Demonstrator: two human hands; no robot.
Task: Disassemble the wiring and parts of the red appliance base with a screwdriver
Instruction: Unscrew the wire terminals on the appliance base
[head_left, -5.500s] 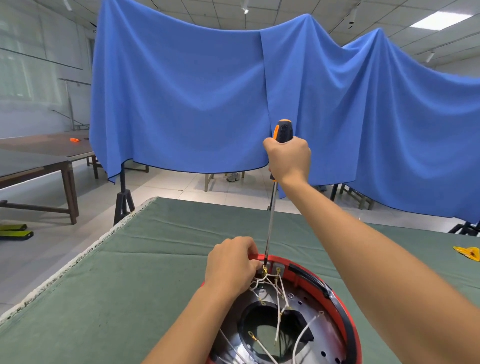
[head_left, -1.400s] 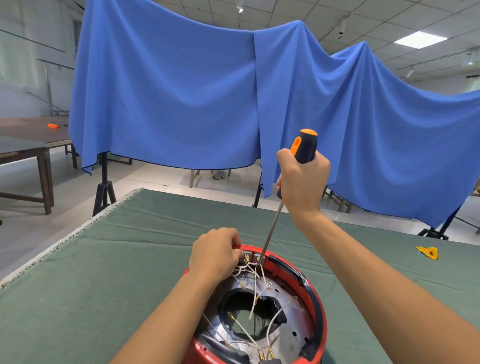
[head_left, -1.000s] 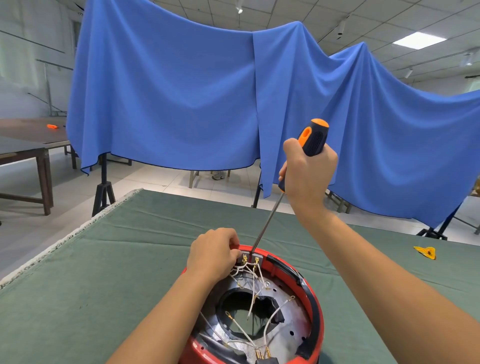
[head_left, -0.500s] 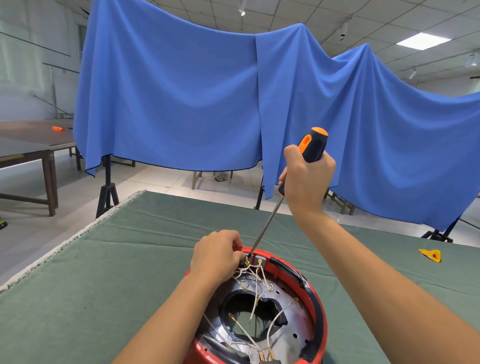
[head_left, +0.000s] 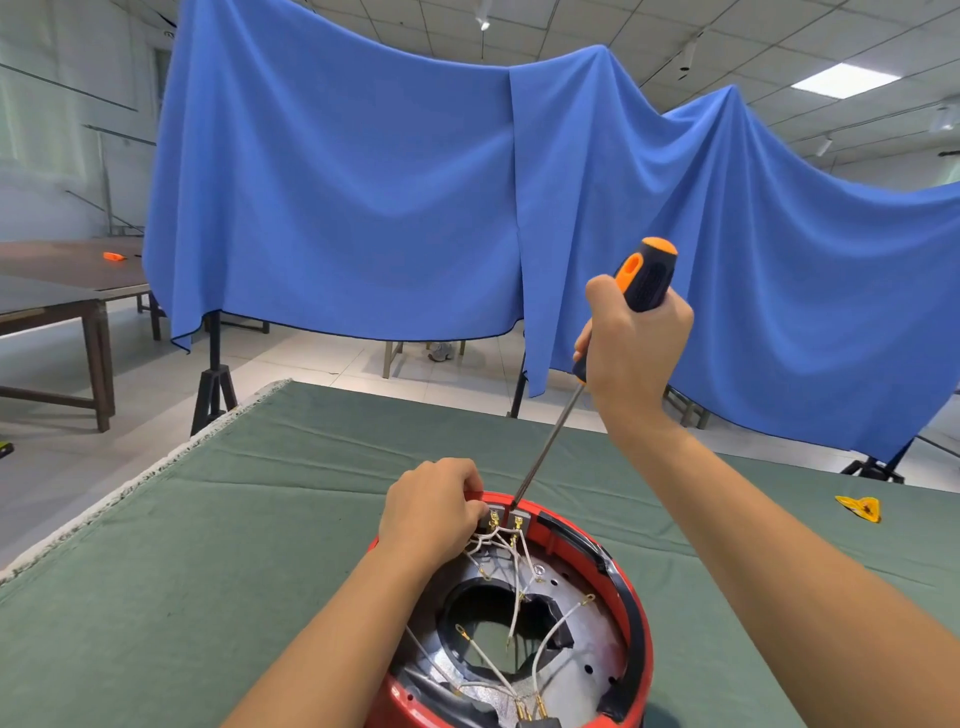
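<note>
Two hands busy on round red plastic appliance base (head_left: 636, 618) atop green cloth table (head_left: 208, 545): left hand (head_left: 434, 514) gripping far rim by white wires (head_left: 498, 540), right hand (head_left: 631, 348) clenching orange-and-black-handled screwdriver (head_left: 597, 374), tip at terminal block, probably loosening, needing steady downward turning next.

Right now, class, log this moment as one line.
right hand: grips screwdriver | tip: at rim terminals | left hand: grips red base rim

1. The right hand (head_left: 631, 343) grips the orange-and-black-handled screwdriver (head_left: 644, 278), its steel shaft slanting down to the terminals at the far rim of the round red appliance base (head_left: 641, 623).
2. The left hand (head_left: 431, 512) holds that rim beside the white wires (head_left: 519, 551).
3. The base sits on a green cloth-covered table (head_left: 208, 571).
</note>
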